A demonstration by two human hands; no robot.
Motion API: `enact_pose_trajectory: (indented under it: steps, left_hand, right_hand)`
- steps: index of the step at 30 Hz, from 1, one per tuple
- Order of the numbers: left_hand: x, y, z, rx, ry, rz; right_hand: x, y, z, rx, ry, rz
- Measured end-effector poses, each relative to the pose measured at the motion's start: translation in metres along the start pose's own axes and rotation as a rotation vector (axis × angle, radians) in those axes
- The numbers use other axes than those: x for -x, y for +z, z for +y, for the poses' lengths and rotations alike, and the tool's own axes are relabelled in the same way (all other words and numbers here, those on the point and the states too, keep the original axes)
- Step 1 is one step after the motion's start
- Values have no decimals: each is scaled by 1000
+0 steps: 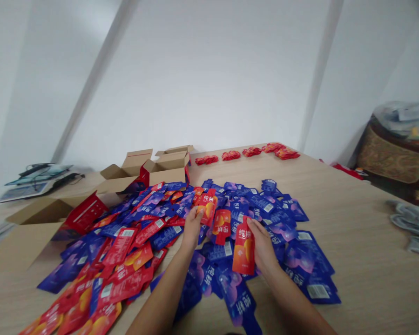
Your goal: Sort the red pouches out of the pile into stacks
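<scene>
My left hand [192, 225] is closed on a red pouch [208, 207] with orange fruit printed on it, held over the heap. In my right hand [260, 242] is another red pouch [243, 251] with white lettering, gripped at its upper right edge. Between the two hands a third red pouch [222, 224] lies on the blue pouches [237, 284]. Blue pouches spread beneath and around both hands. Left of my left arm, red pouches [125, 274] and blue ones lie mixed in a large pile.
Open cardboard boxes [167, 168] stand behind the pile, and another open box [38, 228] is at the left. Small stacks of red pouches [231, 155] line the table's far edge. Papers and cables [38, 181] lie far left. Grey cloth [414, 225] rests at the right edge, near a brown patterned chair [391, 151].
</scene>
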State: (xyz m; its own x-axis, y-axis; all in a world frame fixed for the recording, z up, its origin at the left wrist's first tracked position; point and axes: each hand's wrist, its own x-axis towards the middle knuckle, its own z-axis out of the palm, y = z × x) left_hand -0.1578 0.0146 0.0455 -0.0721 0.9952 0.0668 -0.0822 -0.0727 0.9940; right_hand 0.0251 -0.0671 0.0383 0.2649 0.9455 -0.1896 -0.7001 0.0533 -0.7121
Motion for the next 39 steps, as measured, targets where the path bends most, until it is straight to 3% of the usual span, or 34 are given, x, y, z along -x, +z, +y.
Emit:
enact_pose_trajectory:
  steps: [3, 6, 10, 15, 18, 23, 26, 30, 33, 36, 39]
  left_hand:
    - [20, 8, 13, -94, 34, -175]
    - [50, 24, 18, -194, 52, -328]
    - [86, 41, 10, -191, 54, -400]
    - [109, 52, -2, -101, 7, -535]
    - [118, 56, -3, -204, 13, -533]
    - [129, 56, -5, -309, -216, -563]
    - [133, 53, -4, -375, -172, -545]
    - [139, 48, -5, -270, -207, -598]
    - [138, 41, -1, -371, -197, -613]
    - [125, 38, 9, -443, -89, -493]
    - [108, 46, 22, -277, -20, -349]
  right_hand:
    - [5, 6, -4, -18, 11, -100]
    - [4, 8, -7, -52, -8, -74]
    - [-2, 3, -7, 2, -69, -58]
    - [-1, -3, -4, 163, -157, -91]
    - [0, -5, -4, 165, -201, -39]
    - [2, -6, -9, 170, -251, 5]
    - [3, -7, -9, 175, -273, 5]
    - [-2, -11, -8, 190, -308, 22]
    - [-9, -16, -11, 204, -291, 30]
    - [-12, -17, -16, 205, -287, 27]
    - [-6, -11, -14, 248, -323, -59]
